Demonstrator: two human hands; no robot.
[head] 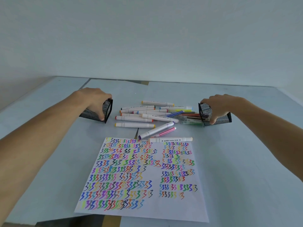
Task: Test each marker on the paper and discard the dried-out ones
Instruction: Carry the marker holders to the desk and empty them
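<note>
Loose heap of white-barrelled, colour-capped markers (139, 117) lies on the pale grey counter (57, 145), just beyond the far edge of the white paper sheet covered in coloured squiggles (147, 208). One white marker with a cream cap (170, 139) rests across that far edge; a purple-tipped one (155, 130) and a slim pink pen (164, 131) sit just beside it.

Left hand (95, 100) grips a tipped black mesh cup (98, 113), left of the heap, mouth toward it. Right hand (218, 105) grips a second tipped black mesh cup (213, 115), right of the heap, thin pens (191, 117) half spilled from its mouth.

Risks, as judged:
- Round barrels may roll off toward the counter edge.
- Tested and untested markers look mixed; dried ones could be missed.
- Paper nearly full; faint strokes hard to read.
</note>
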